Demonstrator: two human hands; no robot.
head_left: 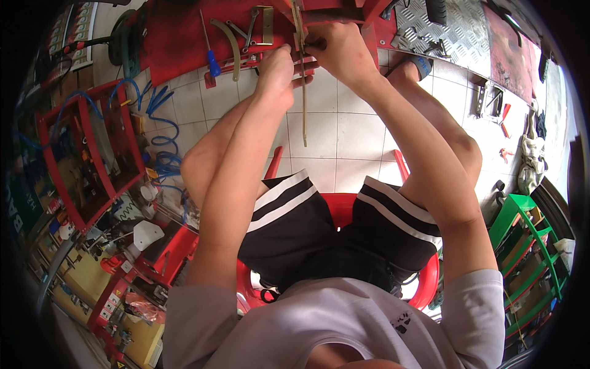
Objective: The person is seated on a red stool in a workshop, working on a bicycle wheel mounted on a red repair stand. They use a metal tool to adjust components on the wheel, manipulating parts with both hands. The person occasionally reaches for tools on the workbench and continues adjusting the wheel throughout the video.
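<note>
A long thin gold-coloured strip point(305, 117), perhaps a chain seen edge-on, hangs down at the front edge of the red work surface. Its upper part runs up between my hands beside a red upright frame point(373, 11). My left hand point(278, 74) is closed around the strip from the left, its fingers reaching past behind it. On the other side, my right hand point(340, 52) has its fingers bent in a pinch close against the strip, by a small dark part; what they grip is hidden.
On the red work surface point(172, 37) lie a blue-handled screwdriver point(212, 64), a curved gold-coloured strip point(235, 55), wrenches point(250, 31) and a flat metal plate point(268, 27). A coiled blue hose point(166, 138) and red rack point(92, 154) stand left; a green rack point(525, 246) stands right.
</note>
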